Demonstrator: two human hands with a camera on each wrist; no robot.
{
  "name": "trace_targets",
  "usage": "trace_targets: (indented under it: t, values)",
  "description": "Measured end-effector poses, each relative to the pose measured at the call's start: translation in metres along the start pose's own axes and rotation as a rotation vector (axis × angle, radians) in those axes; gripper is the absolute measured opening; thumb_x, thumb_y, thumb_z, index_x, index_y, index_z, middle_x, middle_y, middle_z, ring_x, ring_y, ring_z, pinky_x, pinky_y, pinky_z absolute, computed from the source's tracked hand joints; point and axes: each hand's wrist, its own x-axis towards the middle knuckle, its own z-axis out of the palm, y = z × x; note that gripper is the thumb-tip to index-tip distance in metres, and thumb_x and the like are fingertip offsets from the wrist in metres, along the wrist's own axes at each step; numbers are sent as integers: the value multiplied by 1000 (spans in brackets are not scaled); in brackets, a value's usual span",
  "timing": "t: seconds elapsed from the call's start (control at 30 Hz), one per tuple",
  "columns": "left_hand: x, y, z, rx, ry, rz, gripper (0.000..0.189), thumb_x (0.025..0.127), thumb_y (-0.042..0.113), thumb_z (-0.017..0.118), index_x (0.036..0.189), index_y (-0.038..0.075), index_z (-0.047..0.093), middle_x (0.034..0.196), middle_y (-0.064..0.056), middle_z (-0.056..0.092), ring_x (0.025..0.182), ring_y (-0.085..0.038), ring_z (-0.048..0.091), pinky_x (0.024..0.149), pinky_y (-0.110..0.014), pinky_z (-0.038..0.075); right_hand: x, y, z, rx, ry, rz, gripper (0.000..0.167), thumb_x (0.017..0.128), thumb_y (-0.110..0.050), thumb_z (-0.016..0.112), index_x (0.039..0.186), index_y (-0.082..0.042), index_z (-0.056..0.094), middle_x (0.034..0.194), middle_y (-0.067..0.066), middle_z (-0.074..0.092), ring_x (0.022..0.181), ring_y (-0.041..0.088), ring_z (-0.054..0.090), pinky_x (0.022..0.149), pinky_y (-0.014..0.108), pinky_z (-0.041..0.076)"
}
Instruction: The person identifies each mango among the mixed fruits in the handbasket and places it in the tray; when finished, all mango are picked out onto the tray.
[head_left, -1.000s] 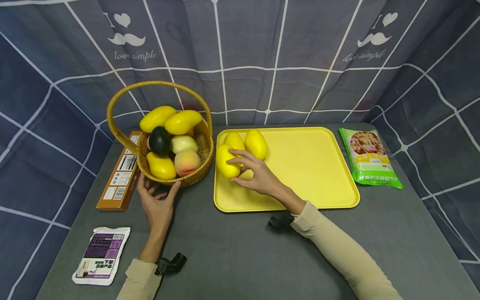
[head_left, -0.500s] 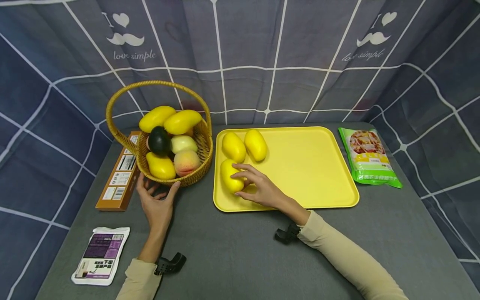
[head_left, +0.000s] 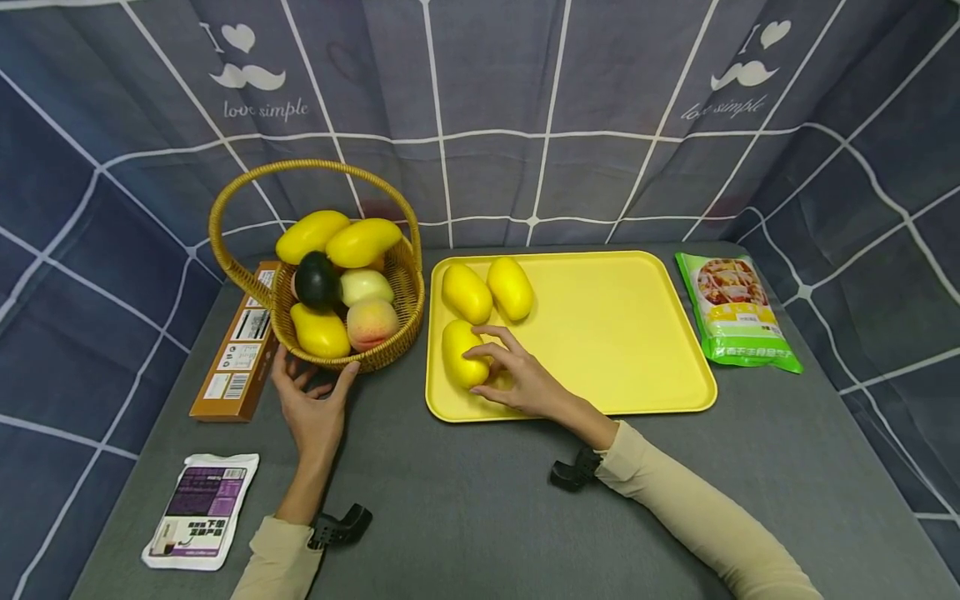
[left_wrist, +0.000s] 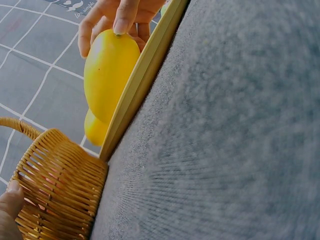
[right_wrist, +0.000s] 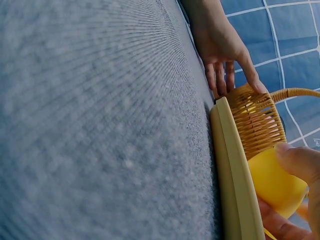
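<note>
On the left side of the yellow tray (head_left: 600,333), my right hand (head_left: 525,379) pinches a yellow mango (head_left: 459,354) between thumb and fingers; the right wrist view shows the thumb on top of this mango (right_wrist: 274,177). Two more mangoes, one left (head_left: 467,293) and one right (head_left: 511,288), lie just behind it on the tray. My left hand (head_left: 315,417) rests against the front of a wicker basket (head_left: 408,321), thumb at the rim, fingers fairly straight along the lower side. Inside are several yellow fruits, a dark green avocado (head_left: 317,282), a pale green fruit (head_left: 367,286) and a peach (head_left: 372,323).
An orange box (head_left: 238,358) lies left of the basket, partly behind it. Nearer the front left is a white and purple pouch (head_left: 201,512). Right of the tray lies a green food packet (head_left: 738,312). A grey checked curtain (head_left: 487,100) hangs around the table.
My right hand has brought its mango toward the front of the tray, away from the other two, then stayed there for the last half second. My left hand has stayed at the basket.
</note>
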Motion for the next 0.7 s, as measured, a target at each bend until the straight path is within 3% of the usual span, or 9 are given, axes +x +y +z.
trace_targets:
  t: [0.3,0.7]
  values:
    - [0,0,0,1,3,-6,90,82,11,79,153,5,24,146,-24,38,121,-36,47,81,-33,44,0,2,-1,-28,-13,36,62,82,-22,81,136,-15,51,145,13,37,78,19,62,74,28,56]
    - [0,0,0,0,4,-11,90,82,12,79,153,5,25,145,-23,39,121,-34,48,81,-34,45,0,0,-1,-72,17,45,64,79,-24,84,133,-13,52,137,12,42,79,19,60,74,28,55]
